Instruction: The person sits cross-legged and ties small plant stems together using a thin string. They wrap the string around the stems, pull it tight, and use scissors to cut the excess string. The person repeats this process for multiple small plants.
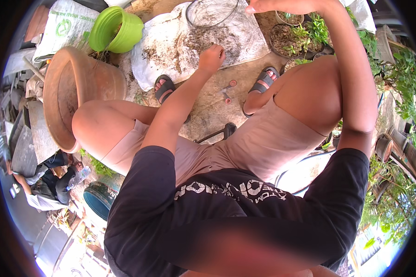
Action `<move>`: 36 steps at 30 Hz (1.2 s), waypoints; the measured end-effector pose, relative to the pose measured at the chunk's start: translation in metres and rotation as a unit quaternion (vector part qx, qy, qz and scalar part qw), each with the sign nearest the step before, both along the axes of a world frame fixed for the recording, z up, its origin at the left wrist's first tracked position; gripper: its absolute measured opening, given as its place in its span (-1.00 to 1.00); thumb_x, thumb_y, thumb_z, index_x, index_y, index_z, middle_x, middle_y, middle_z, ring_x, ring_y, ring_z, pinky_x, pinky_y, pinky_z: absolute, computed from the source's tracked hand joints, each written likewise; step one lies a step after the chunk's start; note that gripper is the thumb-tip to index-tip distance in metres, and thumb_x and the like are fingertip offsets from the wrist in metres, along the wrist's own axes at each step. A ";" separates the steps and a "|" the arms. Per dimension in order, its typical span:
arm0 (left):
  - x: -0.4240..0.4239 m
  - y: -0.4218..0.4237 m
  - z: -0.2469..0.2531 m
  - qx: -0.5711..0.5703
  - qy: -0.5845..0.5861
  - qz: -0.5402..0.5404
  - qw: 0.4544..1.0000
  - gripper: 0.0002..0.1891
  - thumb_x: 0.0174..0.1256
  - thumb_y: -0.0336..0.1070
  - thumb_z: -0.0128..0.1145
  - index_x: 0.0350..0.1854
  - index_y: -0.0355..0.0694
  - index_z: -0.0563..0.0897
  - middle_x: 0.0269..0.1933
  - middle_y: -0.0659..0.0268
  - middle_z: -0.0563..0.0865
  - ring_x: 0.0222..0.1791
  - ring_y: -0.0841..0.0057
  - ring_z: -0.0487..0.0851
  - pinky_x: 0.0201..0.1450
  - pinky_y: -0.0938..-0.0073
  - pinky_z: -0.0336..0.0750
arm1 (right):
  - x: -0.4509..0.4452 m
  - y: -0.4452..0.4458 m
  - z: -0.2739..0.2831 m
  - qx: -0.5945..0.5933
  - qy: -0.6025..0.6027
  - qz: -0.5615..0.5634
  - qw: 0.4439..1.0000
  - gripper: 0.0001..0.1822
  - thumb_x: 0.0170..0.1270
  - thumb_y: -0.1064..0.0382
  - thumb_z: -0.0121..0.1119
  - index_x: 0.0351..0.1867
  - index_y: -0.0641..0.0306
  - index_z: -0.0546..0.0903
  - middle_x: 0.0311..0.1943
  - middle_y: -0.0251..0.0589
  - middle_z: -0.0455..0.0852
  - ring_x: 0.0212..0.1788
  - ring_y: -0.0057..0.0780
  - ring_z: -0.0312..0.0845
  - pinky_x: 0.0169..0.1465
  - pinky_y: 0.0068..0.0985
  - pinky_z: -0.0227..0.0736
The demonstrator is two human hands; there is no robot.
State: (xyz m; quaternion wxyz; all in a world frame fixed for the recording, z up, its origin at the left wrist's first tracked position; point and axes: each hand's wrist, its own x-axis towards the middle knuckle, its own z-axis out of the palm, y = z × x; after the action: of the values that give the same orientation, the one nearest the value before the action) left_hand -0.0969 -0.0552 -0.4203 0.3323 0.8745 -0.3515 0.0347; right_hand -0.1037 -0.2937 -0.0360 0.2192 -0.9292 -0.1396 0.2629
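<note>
My left hand (212, 57) is above the soil-strewn white woven sack (152, 38), its fingers curled; whether a thin strand is in them cannot be made out. My right hand (280, 5) reaches in at the top edge, partly cut off, a fingertip pointing left near a coil of thin dark wire (190, 17). That coil lies on the sack, with finer loops spread to its right. Scissors with reddish handle rings (228, 101) lie on the ground between my sandalled feet.
A large terracotta pot (107, 78) lies tipped beside my left knee, near a green plastic pot (130, 31). Potted plants (298, 38) stand beyond my right foot. A blue-green bucket (98, 199) is at left. Another person (50, 187) sits at far left.
</note>
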 end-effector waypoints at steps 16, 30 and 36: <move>0.059 -0.027 0.137 -0.361 0.505 0.001 0.784 -0.95 0.39 -0.48 0.17 -0.25 -0.33 0.56 -0.18 0.08 0.79 -0.17 0.39 0.80 -0.11 0.43 0.74 | 0.046 -0.012 -0.109 0.039 -0.113 0.038 0.992 -0.50 0.42 0.02 0.15 0.26 0.27 0.54 -0.03 -0.09 0.71 -0.07 -0.23 0.65 0.04 -0.31 0.49; 0.128 0.008 0.216 -0.411 0.490 -0.035 0.768 -0.84 0.42 -0.32 0.24 -0.11 -0.27 0.59 -0.24 0.30 0.65 -0.19 0.45 0.70 0.01 0.23 0.71 | 0.055 -0.025 -0.037 0.228 0.069 -0.253 0.938 -0.40 0.43 -0.12 0.18 0.23 0.39 0.56 0.06 -0.07 0.73 0.03 -0.27 0.66 0.12 -0.34 0.52; 0.110 -0.025 0.286 -0.296 0.405 -0.126 0.856 -0.89 0.45 -0.36 0.18 -0.18 -0.31 0.61 -0.33 0.29 0.69 -0.37 0.57 0.65 -0.21 0.48 0.61 | 0.063 0.004 -0.044 0.257 -0.045 -0.037 0.965 -0.64 0.46 0.14 0.18 0.09 0.37 0.65 -0.08 -0.12 0.77 -0.04 -0.49 0.64 0.06 -0.45 0.51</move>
State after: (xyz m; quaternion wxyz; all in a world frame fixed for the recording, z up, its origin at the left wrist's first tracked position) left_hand 0.0131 -0.0799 -0.1341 0.6897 0.6202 -0.2663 -0.2622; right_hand -0.0408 -0.2893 -0.0801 0.4532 -0.8573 -0.1781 0.1675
